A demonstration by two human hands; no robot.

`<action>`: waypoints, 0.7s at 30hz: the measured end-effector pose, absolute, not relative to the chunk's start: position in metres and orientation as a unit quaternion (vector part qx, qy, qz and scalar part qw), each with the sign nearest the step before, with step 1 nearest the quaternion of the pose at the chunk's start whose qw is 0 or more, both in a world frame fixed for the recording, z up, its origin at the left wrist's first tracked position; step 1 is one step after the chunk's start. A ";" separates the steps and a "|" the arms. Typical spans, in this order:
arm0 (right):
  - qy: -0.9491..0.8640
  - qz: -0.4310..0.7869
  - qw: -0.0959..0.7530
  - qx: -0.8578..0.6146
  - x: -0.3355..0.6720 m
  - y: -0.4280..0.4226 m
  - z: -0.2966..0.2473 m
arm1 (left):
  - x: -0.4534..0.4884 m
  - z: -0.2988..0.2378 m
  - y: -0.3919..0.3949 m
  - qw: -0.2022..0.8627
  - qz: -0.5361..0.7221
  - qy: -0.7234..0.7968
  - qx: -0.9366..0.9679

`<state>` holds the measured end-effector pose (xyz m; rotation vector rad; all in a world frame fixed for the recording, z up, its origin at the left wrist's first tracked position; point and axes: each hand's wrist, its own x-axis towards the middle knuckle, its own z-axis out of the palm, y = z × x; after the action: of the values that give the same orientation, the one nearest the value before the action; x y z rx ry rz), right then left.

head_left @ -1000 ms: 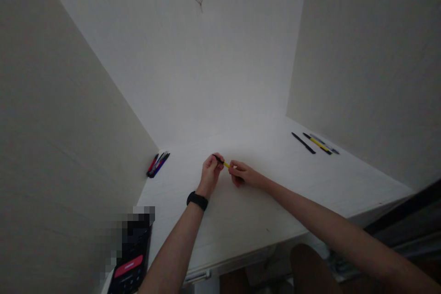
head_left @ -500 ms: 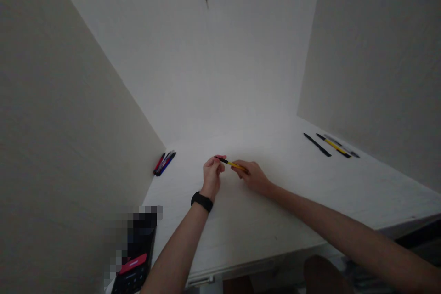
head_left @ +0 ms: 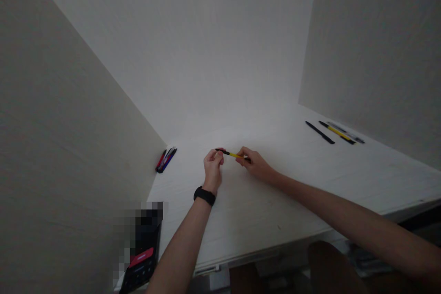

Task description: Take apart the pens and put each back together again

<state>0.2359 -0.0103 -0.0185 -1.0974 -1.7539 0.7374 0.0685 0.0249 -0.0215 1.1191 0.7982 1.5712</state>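
Note:
A yellow and black pen (head_left: pixel 233 155) is held above the white table (head_left: pixel 248 211), its black tip end pointing left. My left hand (head_left: pixel 213 161), with a black band (head_left: pixel 204 195) on the wrist, pinches the black tip end between thumb and fingers. The other end is gripped by my right hand (head_left: pixel 254 162), whose fingers partly cover the yellow barrel and the black end. Both hands are near the middle of the table, a short way apart.
At right lie a black pen (head_left: pixel 319 132), another yellow and black pen (head_left: pixel 336 132) and a clear pen (head_left: pixel 346 132). Several red and blue pens (head_left: pixel 167 161) are bunched by the left wall. A dark phone-like device (head_left: pixel 146 257), partly pixelated, is at front left. Walls enclose three sides.
The view has tilted and shifted slightly. My right hand has slid a little toward the pen's far end, showing more yellow barrel; my left hand still pinches the tip end.

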 end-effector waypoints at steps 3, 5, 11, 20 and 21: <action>-0.704 0.284 0.459 -0.462 0.234 -0.009 -0.021 | 0.068 -0.022 0.025 0.490 0.650 0.340 0.471; -0.710 0.281 0.452 -0.461 0.235 -0.008 -0.021 | 0.068 -0.022 0.024 0.495 0.638 0.335 0.485; -0.734 0.300 0.429 -0.433 0.239 -0.007 -0.017 | 0.068 -0.021 0.020 0.488 0.596 0.344 0.537; -0.715 0.268 0.451 -0.463 0.235 -0.009 -0.020 | 0.068 -0.016 0.018 0.455 0.622 0.353 0.531; -0.719 0.263 0.447 -0.463 0.236 -0.008 -0.019 | 0.069 -0.016 0.017 0.457 0.619 0.347 0.536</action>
<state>0.2356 -0.0085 -0.0191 -1.1455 -1.7816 0.6504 0.0685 0.0170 -0.0159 1.3222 0.8562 1.5260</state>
